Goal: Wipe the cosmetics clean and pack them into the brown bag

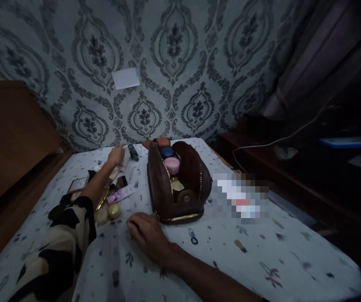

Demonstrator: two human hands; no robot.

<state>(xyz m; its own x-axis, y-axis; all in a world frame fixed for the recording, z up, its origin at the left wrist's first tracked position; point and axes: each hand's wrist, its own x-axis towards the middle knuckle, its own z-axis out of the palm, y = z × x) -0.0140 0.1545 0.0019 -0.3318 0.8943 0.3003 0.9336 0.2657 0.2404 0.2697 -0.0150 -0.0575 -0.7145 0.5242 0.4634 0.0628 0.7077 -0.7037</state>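
My left hand [116, 156] reaches to the far left part of the cloth-covered table, fingers closed by a pale, whitish item [126, 156] whose kind is unclear. Just right of it lies a dark green tube [133, 152]. A brown handbag [159, 188] stands unzipped in the middle. Inside it are a blue-lidded jar [167, 152], a pink jar [172, 165] and a pale yellowish item [177, 184]. My right hand [149, 237] rests on the cloth at the bag's near left corner, loosely curled, with nothing visible in it.
Cosmetics lie under and beside my left forearm: a pink-and-white tube [121, 194], a gold stick [102, 198], a round yellowish container [114, 210] and a framed palette [79, 184]. A blurred-out item [241, 199] lies right of the bag. A white cable [262, 146] hangs beyond the table's right edge.
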